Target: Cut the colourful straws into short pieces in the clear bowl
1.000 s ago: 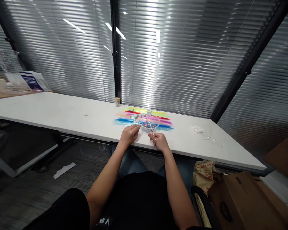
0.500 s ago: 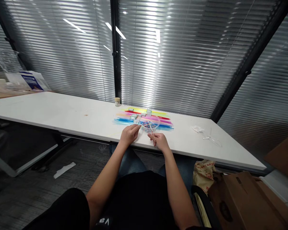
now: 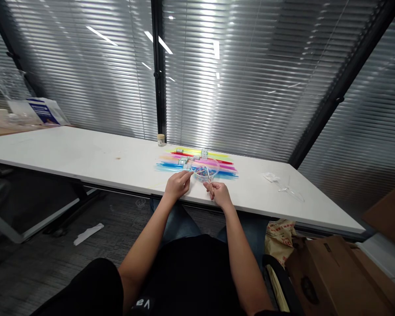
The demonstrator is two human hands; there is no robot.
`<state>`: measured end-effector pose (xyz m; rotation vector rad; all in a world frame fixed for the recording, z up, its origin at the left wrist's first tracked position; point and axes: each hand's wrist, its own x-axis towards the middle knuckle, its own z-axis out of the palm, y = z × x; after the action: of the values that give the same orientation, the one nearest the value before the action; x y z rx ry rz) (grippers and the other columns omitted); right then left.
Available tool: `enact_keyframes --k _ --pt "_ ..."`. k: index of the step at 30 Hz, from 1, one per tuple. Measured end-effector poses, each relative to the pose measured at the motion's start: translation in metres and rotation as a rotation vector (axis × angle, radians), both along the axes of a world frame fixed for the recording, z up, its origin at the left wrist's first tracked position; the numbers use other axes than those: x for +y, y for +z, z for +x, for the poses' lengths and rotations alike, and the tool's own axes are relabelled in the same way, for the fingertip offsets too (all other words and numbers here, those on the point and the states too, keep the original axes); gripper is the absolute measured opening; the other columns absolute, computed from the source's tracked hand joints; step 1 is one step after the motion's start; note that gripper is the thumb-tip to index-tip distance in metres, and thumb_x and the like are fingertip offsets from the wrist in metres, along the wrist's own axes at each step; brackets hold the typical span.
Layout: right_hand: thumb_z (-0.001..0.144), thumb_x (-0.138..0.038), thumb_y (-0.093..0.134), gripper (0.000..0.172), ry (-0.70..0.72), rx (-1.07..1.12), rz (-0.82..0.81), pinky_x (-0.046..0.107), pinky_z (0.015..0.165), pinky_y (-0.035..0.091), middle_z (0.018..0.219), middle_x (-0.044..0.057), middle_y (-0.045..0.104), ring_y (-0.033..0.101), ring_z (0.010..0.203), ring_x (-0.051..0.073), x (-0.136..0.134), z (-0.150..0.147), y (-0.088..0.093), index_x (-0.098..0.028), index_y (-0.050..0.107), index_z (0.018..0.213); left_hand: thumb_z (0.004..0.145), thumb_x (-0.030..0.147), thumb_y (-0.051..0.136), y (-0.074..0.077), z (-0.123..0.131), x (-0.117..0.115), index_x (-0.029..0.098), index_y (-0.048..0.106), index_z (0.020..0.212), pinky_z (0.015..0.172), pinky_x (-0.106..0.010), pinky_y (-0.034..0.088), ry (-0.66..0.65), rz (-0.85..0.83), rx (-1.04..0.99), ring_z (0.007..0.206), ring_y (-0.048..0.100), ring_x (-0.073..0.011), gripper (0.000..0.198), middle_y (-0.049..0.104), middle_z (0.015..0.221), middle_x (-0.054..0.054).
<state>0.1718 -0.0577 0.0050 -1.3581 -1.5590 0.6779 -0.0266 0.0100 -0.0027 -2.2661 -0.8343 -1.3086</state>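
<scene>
A clear round bowl (image 3: 217, 172) stands near the table's front edge, filled with tiny blue, red and white bits. My left hand (image 3: 177, 185) is at its left, fingers pinched on a thin pale stick (image 3: 199, 171) that reaches over the bowl. To the right, my right hand (image 3: 220, 193) is closed around slim, pinkish metal scissors (image 3: 210, 179), their tips pointing away from me over the bowl. Whether the blades touch the stick is too small to tell. Behind and beneath the bowl lie bundles of thin coloured sticks (image 3: 227, 174) in blue, pink, red and yellow, some with paper bands.
A small lidded jar (image 3: 161, 140) stands by the window blinds. Crumpled white paper (image 3: 271, 177) and clear plastic (image 3: 288, 190) lie on the white table (image 3: 85, 151) at right. Cardboard boxes (image 3: 335, 267) and a yellowish sack (image 3: 279, 239) are on the floor at right.
The scissors have tilted slightly, their tips shifting a little to the right, and my right hand has moved slightly with them. My left hand holds still.
</scene>
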Motion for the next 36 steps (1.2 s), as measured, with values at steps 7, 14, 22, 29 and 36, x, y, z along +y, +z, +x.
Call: enact_keyframes --k 7,14,22,29,36 --pt "0.078 -0.063 0.054 0.056 0.03 -0.023 0.012 0.025 0.057 0.039 0.04 -0.002 0.045 0.047 0.045 0.013 -0.0037 -0.0006 0.0038 -0.02 0.046 0.044 0.084 0.009 0.047 0.0005 0.0 -0.0011 0.019 0.06 0.113 0.07 -0.027 0.05 0.011 -0.02 0.012 0.081 0.064 -0.0172 0.034 0.069 0.095 -0.006" --pt "0.079 -0.062 0.054 0.055 0.061 -0.01 0.004 0.025 0.057 0.039 0.04 -0.002 0.045 0.048 0.046 0.013 -0.0041 0.0001 0.0036 -0.02 0.046 0.044 0.084 0.008 0.046 0.0016 -0.0003 -0.0015 0.019 0.061 0.113 0.07 -0.027 0.05 0.004 -0.024 0.007 0.081 0.064 -0.017 0.035 0.069 0.095 -0.006" --pt "0.08 -0.062 0.051 0.051 0.08 -0.05 -0.028 0.024 0.053 0.037 0.041 -0.002 0.047 0.048 0.046 0.014 -0.006 0.0019 0.0057 -0.02 0.056 0.052 0.082 0.007 0.045 0.001 -0.0011 -0.0009 0.019 0.062 0.112 0.07 -0.027 0.05 0.01 -0.002 0.002 0.08 0.064 -0.0173 0.036 0.069 0.094 -0.006" --pt "0.075 -0.062 0.057 0.052 0.06 -0.233 0.008 0.024 0.051 0.033 0.042 -0.002 0.047 0.047 0.046 0.013 -0.0075 -0.001 0.0064 -0.02 0.048 0.045 0.084 0.009 0.045 0.0021 -0.0005 -0.0009 0.021 0.063 0.112 0.071 -0.027 0.051 -0.006 0.007 0.053 0.082 0.065 -0.0168 0.035 0.07 0.096 -0.006" --pt "0.079 -0.063 0.052 0.054 0.059 -0.026 0.021 0.025 0.056 0.039 0.041 -0.003 0.045 0.047 0.046 0.013 -0.0042 0.0006 0.0022 -0.02 0.046 0.047 0.086 0.008 0.045 -0.0011 -0.0009 0.0012 0.02 0.061 0.115 0.073 -0.028 0.052 -0.001 -0.003 -0.003 0.085 0.065 -0.0174 0.035 0.069 0.098 -0.006"
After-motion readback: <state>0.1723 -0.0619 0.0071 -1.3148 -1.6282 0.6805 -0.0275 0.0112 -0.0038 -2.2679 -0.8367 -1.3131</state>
